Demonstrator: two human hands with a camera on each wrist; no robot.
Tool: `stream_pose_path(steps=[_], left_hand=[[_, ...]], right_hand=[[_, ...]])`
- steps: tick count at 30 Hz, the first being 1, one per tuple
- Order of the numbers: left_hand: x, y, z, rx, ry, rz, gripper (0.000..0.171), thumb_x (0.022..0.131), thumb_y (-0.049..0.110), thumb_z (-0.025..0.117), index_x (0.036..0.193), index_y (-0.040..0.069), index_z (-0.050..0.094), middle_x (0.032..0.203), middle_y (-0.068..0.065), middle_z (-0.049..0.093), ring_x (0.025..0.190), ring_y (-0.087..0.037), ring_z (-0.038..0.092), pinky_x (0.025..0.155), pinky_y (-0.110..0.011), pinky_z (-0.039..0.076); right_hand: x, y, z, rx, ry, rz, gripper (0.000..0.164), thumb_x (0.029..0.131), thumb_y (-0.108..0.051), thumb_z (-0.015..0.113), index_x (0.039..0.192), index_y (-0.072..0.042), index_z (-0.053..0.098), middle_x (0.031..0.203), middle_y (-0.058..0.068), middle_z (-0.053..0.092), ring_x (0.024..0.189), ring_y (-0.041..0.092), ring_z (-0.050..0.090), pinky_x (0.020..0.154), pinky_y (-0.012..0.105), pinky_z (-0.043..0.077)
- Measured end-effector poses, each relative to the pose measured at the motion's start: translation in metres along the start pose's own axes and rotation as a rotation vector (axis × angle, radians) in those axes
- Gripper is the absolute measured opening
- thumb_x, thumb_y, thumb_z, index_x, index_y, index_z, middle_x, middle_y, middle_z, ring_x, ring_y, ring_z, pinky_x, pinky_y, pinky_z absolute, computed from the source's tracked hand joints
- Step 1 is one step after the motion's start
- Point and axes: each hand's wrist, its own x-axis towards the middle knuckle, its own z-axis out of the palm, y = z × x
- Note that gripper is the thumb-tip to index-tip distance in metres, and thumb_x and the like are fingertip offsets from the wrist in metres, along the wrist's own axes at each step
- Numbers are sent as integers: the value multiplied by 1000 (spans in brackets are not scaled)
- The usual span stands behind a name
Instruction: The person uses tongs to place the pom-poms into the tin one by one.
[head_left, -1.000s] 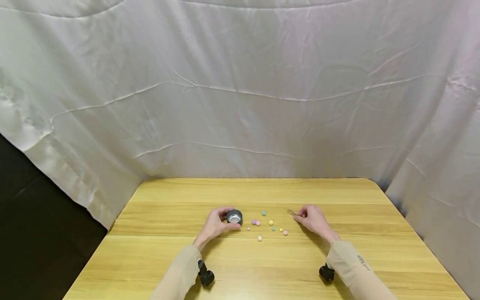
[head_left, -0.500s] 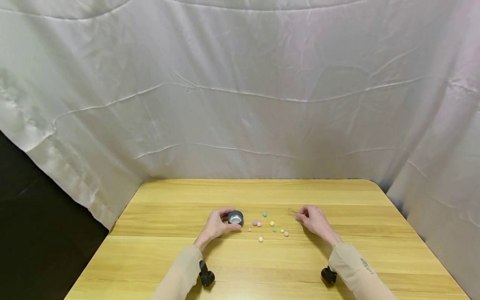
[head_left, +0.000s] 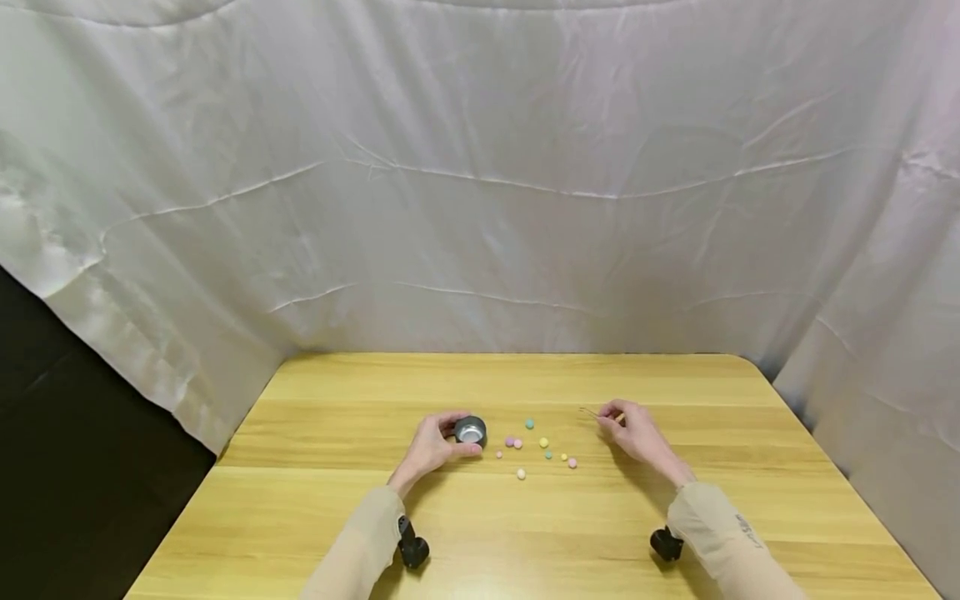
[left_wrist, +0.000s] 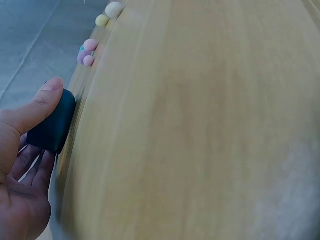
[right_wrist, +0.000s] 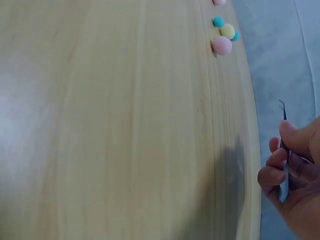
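Observation:
My left hand [head_left: 431, 447] holds a small dark cup [head_left: 471, 421] with a silvery inside, which stands on the table. In the left wrist view the thumb lies along the near side of the dark cup [left_wrist: 59, 125], and the other fingers are behind it. My right hand [head_left: 636, 432] pinches thin metal tweezers [head_left: 588, 412] that point left. Their bent tip shows above the fingers in the right wrist view, where the tweezers [right_wrist: 284, 187] are partly hidden by the hand. Between the hands lie several small pastel balls, among them a green ball [head_left: 529, 424] and a white ball [head_left: 521, 473].
A yellow ball [head_left: 543, 442], a purple ball [head_left: 509, 442] and a pink ball [head_left: 572, 462] lie in the same loose group on the wooden table [head_left: 480, 533]. Behind the table's far edge hangs a pale grey curtain [head_left: 480, 208].
My right hand has risen a little and shifted slightly right, with the tweezers in it. My left hand still holds the cup in place. The balls lie as before.

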Motion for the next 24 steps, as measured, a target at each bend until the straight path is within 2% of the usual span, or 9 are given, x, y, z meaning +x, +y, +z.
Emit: stream_pose_path(steps=[8, 16, 24], left_hand=[[0, 2, -1, 4, 5, 5, 57, 77, 13, 88, 128, 2, 65, 122, -18, 69, 110, -32, 68, 95, -41, 57], [0, 3, -2, 1, 3, 8, 56, 77, 13, 88, 127, 2, 66, 122, -19, 70, 109, -32, 68, 94, -42, 57], [1, -1, -1, 20, 2, 0, 58, 76, 15, 90, 127, 2, 66, 122, -18, 70, 110, -31, 68, 95, -42, 57]], right_hand=[[-5, 5, -12, -1, -56, -91, 8, 94, -6, 67, 96, 0, 72, 87, 9, 70, 66, 7, 57, 57, 20, 49], [-11, 8, -20, 34, -229, -239, 8, 91, -7, 71, 90, 0, 74, 80, 12, 72, 61, 3, 58, 55, 19, 49], [-13, 5, -23, 68, -365, -250, 12, 91, -10, 72, 93, 1, 76, 85, 11, 75, 71, 8, 65, 63, 19, 53]])
